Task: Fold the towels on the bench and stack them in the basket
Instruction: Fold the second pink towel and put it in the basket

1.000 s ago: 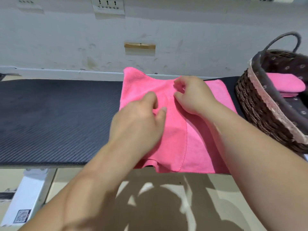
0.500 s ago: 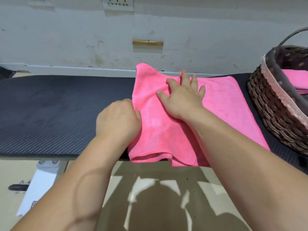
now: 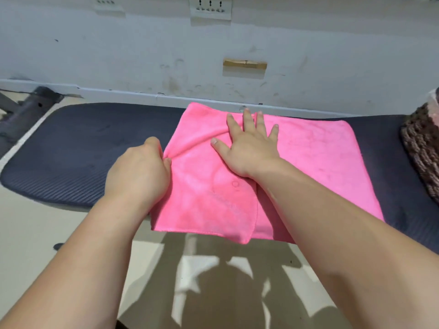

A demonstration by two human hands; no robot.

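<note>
A bright pink towel lies on the dark padded bench, its left part folded over and its front edge hanging off the bench. My left hand grips the towel's left folded edge, fingers curled round the cloth. My right hand lies flat on the towel's middle with fingers spread, pressing it down. The woven basket shows only as a brown edge at the far right; its inside is out of view.
A white wall with sockets runs close behind the bench. A dark metal frame part sits at the bench's left end. Tiled floor with my shadow lies below the front edge.
The view has swung left, so the basket has slid almost out of frame. My right hand went from pinching to flat with spread fingers. My left hand took hold of the towel's left edge.
</note>
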